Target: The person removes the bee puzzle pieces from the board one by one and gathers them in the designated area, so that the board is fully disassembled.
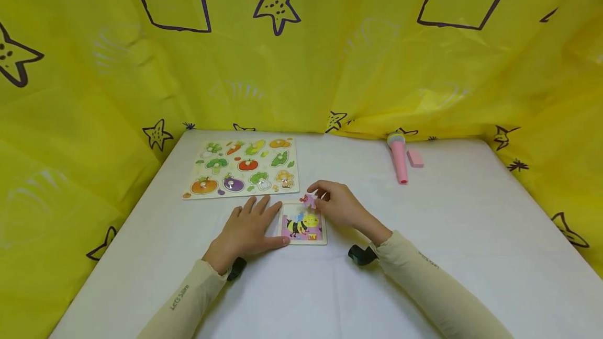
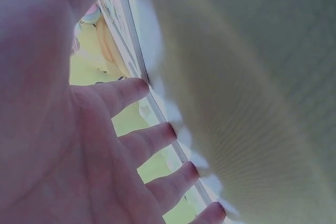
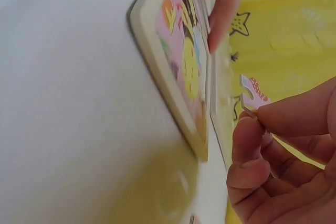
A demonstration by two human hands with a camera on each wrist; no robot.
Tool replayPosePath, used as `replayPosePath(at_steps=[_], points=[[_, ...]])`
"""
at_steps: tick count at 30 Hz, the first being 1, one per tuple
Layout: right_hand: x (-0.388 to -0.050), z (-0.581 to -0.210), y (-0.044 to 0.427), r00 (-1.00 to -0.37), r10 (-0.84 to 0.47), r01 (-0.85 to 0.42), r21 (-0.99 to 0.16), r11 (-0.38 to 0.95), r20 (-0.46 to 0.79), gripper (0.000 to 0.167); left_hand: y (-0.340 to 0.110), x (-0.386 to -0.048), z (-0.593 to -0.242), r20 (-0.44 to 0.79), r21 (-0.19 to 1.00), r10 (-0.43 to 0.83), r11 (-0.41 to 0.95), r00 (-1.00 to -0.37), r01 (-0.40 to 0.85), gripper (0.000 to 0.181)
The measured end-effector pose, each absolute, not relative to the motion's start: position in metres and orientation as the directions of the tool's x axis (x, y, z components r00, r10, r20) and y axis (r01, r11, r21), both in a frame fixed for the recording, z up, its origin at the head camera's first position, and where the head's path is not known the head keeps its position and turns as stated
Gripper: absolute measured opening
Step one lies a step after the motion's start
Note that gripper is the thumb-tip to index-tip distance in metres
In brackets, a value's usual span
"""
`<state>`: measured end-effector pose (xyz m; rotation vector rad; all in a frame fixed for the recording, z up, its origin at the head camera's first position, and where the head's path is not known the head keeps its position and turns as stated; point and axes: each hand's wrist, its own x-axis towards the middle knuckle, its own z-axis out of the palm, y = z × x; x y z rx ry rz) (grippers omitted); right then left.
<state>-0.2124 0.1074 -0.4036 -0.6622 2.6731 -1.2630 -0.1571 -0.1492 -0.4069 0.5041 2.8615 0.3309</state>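
On the table [image 1: 424, 292], I see a bee puzzle [image 1: 301, 226] that looks nearly filled.
The left hand [image 1: 248, 228] lies spread, thumb at the puzzle's lower left corner; the right hand [image 1: 341, 205] pinches a piece. The pale-rimmed puzzle shows a yellow-and-black bee on pink, its top strip seemingly bare. I judge little is left; the pink, red-dotted piece [image 1: 309, 201], held above the top edge, isn't seated.

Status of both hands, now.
Left hand: open, fingers spread, touching the bee puzzle board.
Right hand: closed, pinching a pink puzzle piece.
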Motion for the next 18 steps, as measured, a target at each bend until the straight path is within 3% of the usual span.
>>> replayPosePath(at_steps=[18], points=[[-0.219, -0.407, 0.173, -0.943, -0.306, -0.302, -0.726, 0.618, 0.132, 0.019, -0.151, -0.158, -0.408, -0.187, 0.265, 0.360, 0.914, -0.914, 0.306, 0.093]])
